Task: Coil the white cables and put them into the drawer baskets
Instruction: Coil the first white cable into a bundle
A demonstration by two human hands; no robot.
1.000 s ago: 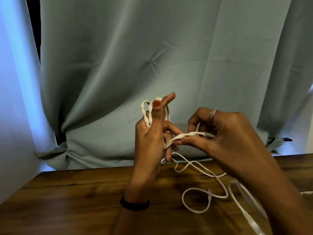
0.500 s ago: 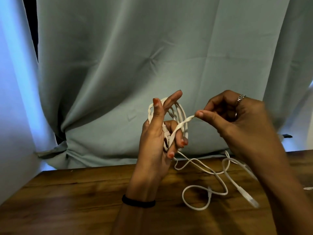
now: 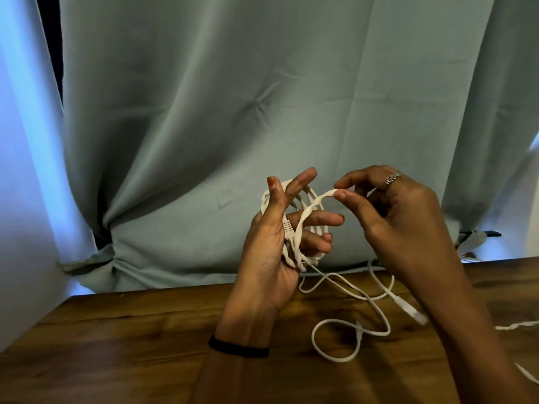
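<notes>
Trailing loose below both sets of fingers, the unwound tail of the white cable [image 3: 347, 333] lies in curls on the wooden bench [image 3: 131, 345], one plug end [image 3: 409, 312] hanging just under the right wrist. Above that, the left hand [image 3: 271, 258] stands upright with its fingers [image 3: 320, 220] spread narrow inside several finished loops, thumb pressing a ribbed connector [image 3: 288, 227] against the palm. Just beside those fingertips, the right hand [image 3: 405, 228] pinches the flat, twisted run of cable between thumb and forefinger, lifting it toward the next turn. Behind the fingers hangs a grey-green curtain [image 3: 262, 97]. No drawer baskets are in view.

The likely trouble: the twist in the pinched run could carry into the coil and make it spring open, or loops may slide off the straightened left fingers if tension slackens. The curled tail could also knot as it drags.
</notes>
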